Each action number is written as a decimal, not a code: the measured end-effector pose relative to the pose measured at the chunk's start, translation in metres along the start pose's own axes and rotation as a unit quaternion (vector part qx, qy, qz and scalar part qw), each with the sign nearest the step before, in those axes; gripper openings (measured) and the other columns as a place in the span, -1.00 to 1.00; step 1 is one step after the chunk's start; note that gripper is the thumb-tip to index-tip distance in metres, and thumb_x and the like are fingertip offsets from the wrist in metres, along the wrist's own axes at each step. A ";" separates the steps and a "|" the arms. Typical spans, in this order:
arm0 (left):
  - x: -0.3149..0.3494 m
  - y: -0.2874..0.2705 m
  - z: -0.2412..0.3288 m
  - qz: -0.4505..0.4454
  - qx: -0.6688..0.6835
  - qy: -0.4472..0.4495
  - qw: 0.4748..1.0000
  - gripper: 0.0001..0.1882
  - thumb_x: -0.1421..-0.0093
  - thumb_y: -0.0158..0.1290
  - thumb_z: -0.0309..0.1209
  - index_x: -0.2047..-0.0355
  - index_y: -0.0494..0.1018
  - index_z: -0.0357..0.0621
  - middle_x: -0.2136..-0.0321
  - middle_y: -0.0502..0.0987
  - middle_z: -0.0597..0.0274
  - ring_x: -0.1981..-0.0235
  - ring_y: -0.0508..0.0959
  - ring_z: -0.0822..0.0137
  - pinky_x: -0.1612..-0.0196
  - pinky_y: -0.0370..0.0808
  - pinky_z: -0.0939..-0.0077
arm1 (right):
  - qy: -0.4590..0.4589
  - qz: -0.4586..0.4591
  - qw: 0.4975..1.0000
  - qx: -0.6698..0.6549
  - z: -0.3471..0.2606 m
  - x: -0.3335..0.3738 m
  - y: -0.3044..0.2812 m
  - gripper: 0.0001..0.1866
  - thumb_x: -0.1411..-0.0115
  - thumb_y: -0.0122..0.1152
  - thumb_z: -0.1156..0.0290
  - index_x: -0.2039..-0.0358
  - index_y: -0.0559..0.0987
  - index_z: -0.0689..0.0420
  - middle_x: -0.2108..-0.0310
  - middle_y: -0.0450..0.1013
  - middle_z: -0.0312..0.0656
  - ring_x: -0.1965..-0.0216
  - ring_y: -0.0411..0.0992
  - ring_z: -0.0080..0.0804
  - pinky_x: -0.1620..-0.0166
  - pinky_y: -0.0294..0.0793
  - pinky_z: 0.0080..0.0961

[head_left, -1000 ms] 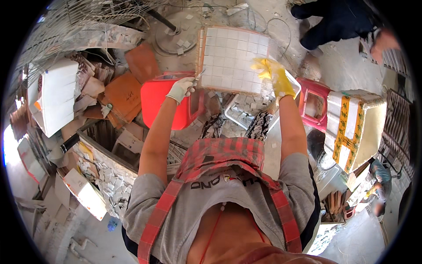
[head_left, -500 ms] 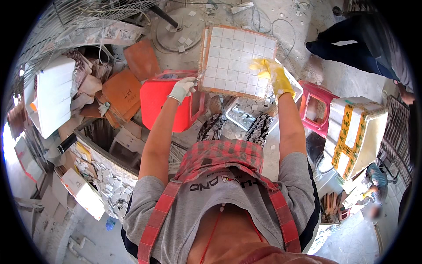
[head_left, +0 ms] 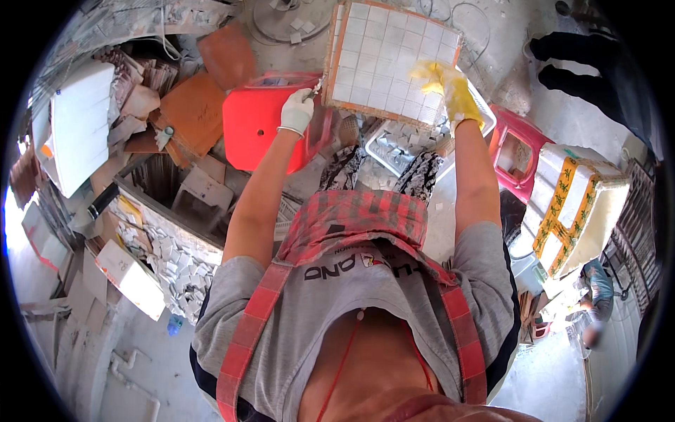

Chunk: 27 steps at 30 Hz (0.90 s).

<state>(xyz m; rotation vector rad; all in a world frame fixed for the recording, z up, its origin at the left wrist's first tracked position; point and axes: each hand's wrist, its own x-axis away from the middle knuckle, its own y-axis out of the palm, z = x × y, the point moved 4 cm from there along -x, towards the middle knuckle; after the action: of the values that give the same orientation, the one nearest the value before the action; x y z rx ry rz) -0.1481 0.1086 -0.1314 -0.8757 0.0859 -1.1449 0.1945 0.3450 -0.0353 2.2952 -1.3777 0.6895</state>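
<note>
Gripping mosaic tile sheet [head_left: 390,63] edges, both hands [head_left: 450,84]

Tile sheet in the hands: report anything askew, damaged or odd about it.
The tile sheet is held tilted between the left hand in a white glove and the right hand in a yellow glove. Its grid looks complete; no broken tiles are visible. Loose small tiles lie heaped in the white tray below.

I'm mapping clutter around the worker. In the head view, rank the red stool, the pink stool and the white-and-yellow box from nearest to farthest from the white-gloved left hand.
1. Red stool: right beside the left hand, on its left.
2. Pink stool: across on the right, past the yellow-gloved right hand.
3. White-and-yellow box: farther right still.
</note>
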 end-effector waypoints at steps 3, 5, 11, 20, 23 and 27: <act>0.035 0.000 0.030 0.030 -0.119 0.163 0.979 -0.65 -0.26 0.01 -0.41 -0.05 0.54 -0.09 0.13 0.59 -0.04 0.11 0.60 -0.06 0.08 0.56 0.07 | 0.014 0.004 1.000 -0.020 0.011 -0.004 -0.004 -0.52 -0.46 -0.09 0.18 -0.07 0.62 0.28 0.10 0.66 -0.05 0.10 0.60 -0.42 0.12 0.55 -0.59; 0.047 0.000 0.048 -0.023 -0.158 0.158 0.974 -0.67 -0.29 -0.02 -0.39 -0.03 0.54 -0.07 0.14 0.56 -0.01 0.14 0.60 -0.07 0.10 0.57 0.05 | 0.000 0.002 1.000 -0.020 0.008 0.001 -0.003 -0.52 -0.45 -0.08 0.18 -0.08 0.62 0.28 0.11 0.66 -0.05 0.12 0.60 -0.41 0.12 0.55 -0.59; 0.052 0.007 0.065 -0.099 -0.253 0.110 0.956 -0.62 -0.33 -0.12 -0.42 -0.11 0.47 -0.08 0.08 0.53 -0.01 0.11 0.60 -0.07 0.08 0.56 0.03 | 0.026 0.011 0.999 -0.025 0.033 -0.017 -0.022 -0.55 -0.43 -0.03 0.17 -0.03 0.65 0.24 0.13 0.66 -0.05 0.15 0.60 -0.37 0.11 0.55 -0.53; 0.052 0.016 0.056 -0.081 -0.251 0.122 0.957 -0.62 -0.33 -0.11 -0.41 -0.11 0.48 -0.09 0.08 0.52 -0.01 0.11 0.59 -0.08 0.07 0.56 0.00 | -0.039 0.169 0.924 0.341 0.094 -0.076 -0.078 -0.61 -0.30 0.09 0.13 0.14 0.72 0.13 0.28 0.67 -0.04 0.29 0.66 -0.25 0.19 0.60 -0.27; 0.056 0.016 0.056 -0.065 -0.236 0.137 0.960 -0.63 -0.33 -0.11 -0.42 -0.11 0.49 -0.11 0.09 0.52 0.00 0.11 0.59 -0.08 0.07 0.56 0.01 | -0.046 0.144 0.883 0.444 0.099 -0.085 -0.076 -0.63 -0.21 0.19 0.11 0.18 0.72 0.11 0.29 0.67 0.02 0.26 0.67 -0.17 0.18 0.61 -0.20; 0.058 0.015 0.054 -0.062 -0.241 0.122 0.961 -0.64 -0.35 -0.11 -0.41 -0.10 0.49 -0.10 0.09 0.52 0.01 0.11 0.59 -0.07 0.07 0.56 0.02 | -0.047 0.097 0.817 0.566 0.071 -0.077 -0.063 -0.64 -0.05 0.37 0.08 0.15 0.73 -0.07 0.27 0.67 -0.02 0.21 0.66 -0.04 0.13 0.63 -0.17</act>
<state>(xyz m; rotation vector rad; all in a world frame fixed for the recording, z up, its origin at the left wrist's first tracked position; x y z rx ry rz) -0.0855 0.0933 -0.0838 -1.1749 0.5381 -1.3737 0.2348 0.3889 -0.1412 3.0480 -1.4465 1.8917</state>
